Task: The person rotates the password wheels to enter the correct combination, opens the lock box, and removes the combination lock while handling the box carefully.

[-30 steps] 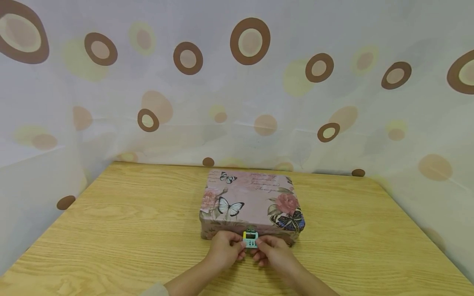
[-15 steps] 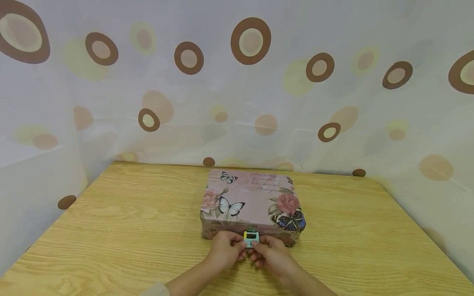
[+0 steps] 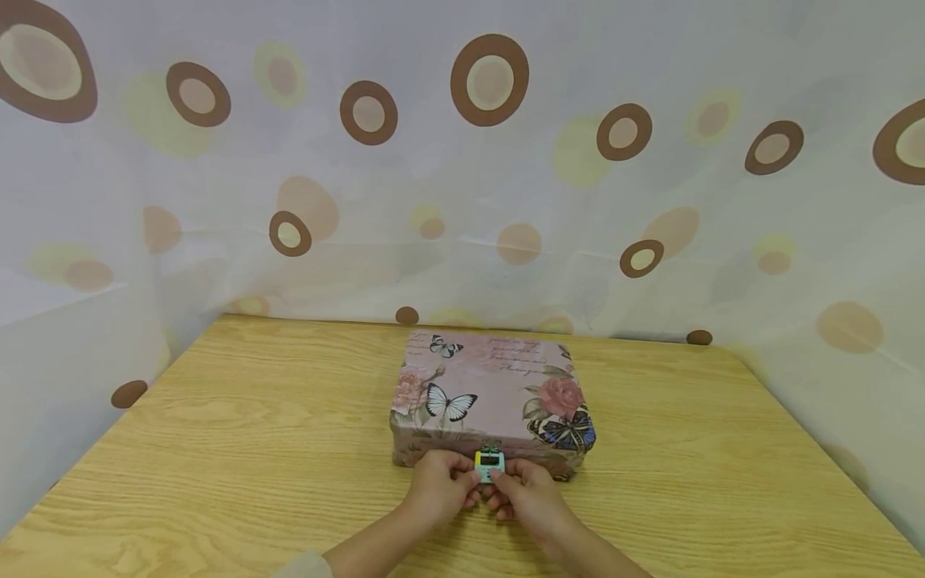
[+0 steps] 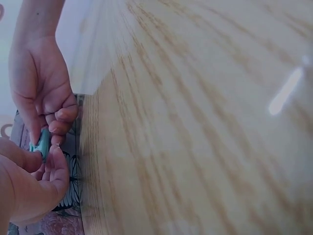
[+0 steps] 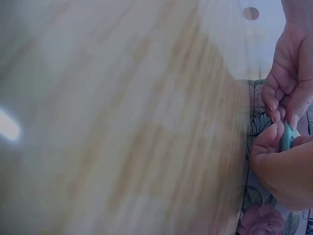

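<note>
A small teal combination padlock (image 3: 490, 474) with a yellow left edge hangs at the metal clasp (image 3: 491, 447) on the front of a pink box (image 3: 491, 393) printed with butterflies and roses. My left hand (image 3: 439, 490) pinches the padlock's left side between thumb and fingers. On its other side my right hand (image 3: 538, 499) grips it too, the thumb lying over the dark number wheels. Both wrist views show the padlock's teal body (image 4: 43, 145) between the fingertips of the two hands. Whether the shackle is latched cannot be made out.
The box stands with its lid down on a wood-grain table (image 3: 253, 433), near the back edge. Behind and beside the table hangs a pale curtain (image 3: 433, 185) with brown and yellow circles.
My right thumb has slid left across the padlock's face onto its number wheels. My left hand keeps its hold, and the box stays where it was.
</note>
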Action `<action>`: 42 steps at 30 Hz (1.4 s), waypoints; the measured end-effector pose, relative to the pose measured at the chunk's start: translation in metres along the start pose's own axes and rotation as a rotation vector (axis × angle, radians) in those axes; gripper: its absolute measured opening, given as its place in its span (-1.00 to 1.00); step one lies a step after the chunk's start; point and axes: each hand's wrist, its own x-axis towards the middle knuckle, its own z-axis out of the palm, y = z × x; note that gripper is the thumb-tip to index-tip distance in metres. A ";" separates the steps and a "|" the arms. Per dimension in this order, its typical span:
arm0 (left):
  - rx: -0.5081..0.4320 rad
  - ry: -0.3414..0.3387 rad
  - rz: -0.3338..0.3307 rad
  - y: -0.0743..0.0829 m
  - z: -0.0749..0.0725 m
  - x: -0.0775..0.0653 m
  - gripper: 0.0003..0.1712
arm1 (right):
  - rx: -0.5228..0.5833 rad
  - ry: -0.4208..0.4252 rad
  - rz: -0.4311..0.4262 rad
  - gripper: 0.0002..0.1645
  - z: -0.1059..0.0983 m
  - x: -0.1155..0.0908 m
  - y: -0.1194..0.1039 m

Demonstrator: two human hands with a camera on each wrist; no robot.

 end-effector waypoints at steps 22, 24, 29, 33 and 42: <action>-0.013 -0.002 0.007 -0.004 0.001 0.002 -0.90 | 0.046 -0.012 0.035 -0.59 -0.006 -0.001 0.002; -0.006 0.000 0.007 -0.003 0.001 0.002 -0.90 | 0.064 -0.034 0.018 -0.59 -0.009 0.000 0.004; -0.006 0.002 0.019 -0.002 0.001 0.002 -0.90 | 0.066 -0.032 0.028 -0.62 -0.010 -0.001 0.002; -0.017 0.004 0.022 -0.001 0.000 0.001 -0.90 | 0.050 -0.020 0.056 -0.66 -0.008 -0.003 0.000; -0.022 0.000 0.013 -0.001 0.000 0.001 -0.89 | 0.039 -0.011 0.023 -0.68 -0.003 -0.002 -0.001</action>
